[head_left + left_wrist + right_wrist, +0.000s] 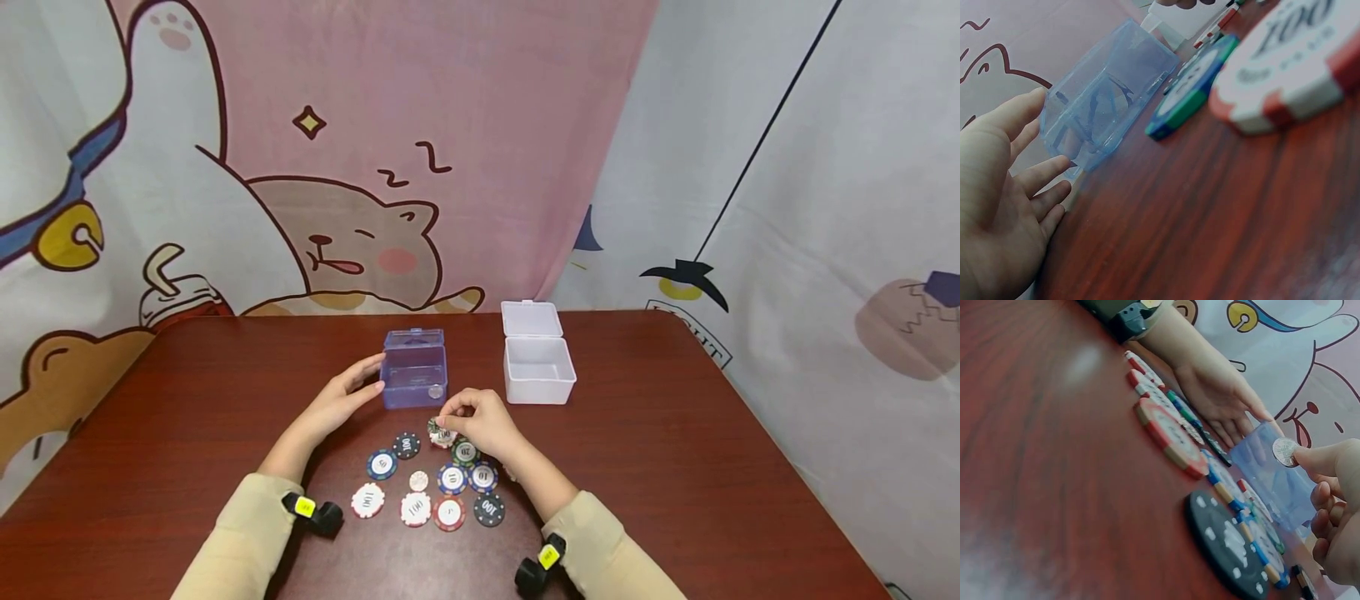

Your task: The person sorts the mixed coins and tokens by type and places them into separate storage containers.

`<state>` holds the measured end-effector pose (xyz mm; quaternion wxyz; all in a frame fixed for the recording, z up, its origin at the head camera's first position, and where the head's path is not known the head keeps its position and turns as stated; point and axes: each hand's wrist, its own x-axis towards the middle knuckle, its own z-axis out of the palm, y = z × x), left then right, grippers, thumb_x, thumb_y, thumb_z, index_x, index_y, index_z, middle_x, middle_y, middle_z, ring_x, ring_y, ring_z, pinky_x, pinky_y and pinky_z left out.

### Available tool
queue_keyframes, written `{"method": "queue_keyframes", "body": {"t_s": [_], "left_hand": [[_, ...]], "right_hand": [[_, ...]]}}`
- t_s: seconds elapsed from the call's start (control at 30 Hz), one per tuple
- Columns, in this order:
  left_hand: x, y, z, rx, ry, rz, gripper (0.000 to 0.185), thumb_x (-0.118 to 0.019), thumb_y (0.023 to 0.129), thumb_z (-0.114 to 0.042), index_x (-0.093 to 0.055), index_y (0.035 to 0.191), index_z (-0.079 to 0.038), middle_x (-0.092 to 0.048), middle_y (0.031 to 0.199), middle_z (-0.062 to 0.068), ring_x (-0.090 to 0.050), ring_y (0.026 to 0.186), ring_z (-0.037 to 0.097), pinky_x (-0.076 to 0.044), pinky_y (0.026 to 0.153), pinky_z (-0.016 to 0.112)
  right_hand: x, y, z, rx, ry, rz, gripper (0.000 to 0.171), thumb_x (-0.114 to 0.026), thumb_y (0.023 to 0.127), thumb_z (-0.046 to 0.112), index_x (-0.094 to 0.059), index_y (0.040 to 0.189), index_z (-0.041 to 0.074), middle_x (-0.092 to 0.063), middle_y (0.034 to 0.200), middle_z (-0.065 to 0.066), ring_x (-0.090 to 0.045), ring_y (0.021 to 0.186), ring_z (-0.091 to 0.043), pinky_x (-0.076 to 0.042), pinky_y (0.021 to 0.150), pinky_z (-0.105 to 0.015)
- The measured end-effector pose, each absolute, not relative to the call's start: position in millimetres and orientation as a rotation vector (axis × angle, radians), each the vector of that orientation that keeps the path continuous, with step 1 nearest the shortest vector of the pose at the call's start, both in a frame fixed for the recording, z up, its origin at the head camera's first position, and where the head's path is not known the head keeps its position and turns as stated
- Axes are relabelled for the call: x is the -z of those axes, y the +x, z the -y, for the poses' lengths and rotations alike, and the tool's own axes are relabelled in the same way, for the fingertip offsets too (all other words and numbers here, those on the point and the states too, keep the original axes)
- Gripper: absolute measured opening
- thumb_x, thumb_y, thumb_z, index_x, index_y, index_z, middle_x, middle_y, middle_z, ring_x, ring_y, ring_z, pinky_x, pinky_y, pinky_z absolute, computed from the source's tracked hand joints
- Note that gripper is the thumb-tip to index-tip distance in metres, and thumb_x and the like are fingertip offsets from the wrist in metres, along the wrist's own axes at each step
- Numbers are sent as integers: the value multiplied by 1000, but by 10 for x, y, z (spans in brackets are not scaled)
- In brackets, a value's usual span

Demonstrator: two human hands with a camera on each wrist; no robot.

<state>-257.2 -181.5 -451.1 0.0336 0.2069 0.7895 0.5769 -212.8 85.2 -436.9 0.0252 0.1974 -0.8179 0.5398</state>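
Observation:
My right hand (483, 421) pinches a small silver coin (1285, 452) between thumb and fingertips, over a white poker chip (444, 438) and in front of the translucent blue box (405, 397). My left hand (336, 406) rests its extended fingertips and thumb against the left side of that box, which stands with its lid raised. A round silver disc (436, 391) shows at the box's lower right. Nearest the right hand are a green chip (465, 452) and two blue chips marked 10 (452, 478).
To the right of the blue box stands a white box (540, 390), its lid up. Several more chips lie toward the front, among them a black chip (489, 510), a red chip (449, 512) and a white chip (367, 500). A small pale disc (418, 481) lies among them.

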Motion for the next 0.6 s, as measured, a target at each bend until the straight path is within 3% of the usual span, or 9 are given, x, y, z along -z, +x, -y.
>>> {"method": "queue_keyframes", "body": {"t_s": [0.4,0.6], "left_hand": [[4503,-2576,1791,-1788,602,-2405,55,-56,96,-9,-35,145,2,-39,142,28,-32,132,44,-22,105,60],[4489,-2560,1788,-1775,594,-2417,55,-58,96,-14,-37,146,-5,-42,143,22,-35,133,37,-26,105,55]], "right_hand": [[4338,-2272,-786,-1720,475,2433,6,-78,77,4,-72,74,4,-59,67,3,-49,64,-10,-40,58,-22],[4327,-2346,-744,-1782,388,2392,6,-77,77,5,-72,77,2,-58,65,1,-49,64,-11,-40,57,-23]]}}
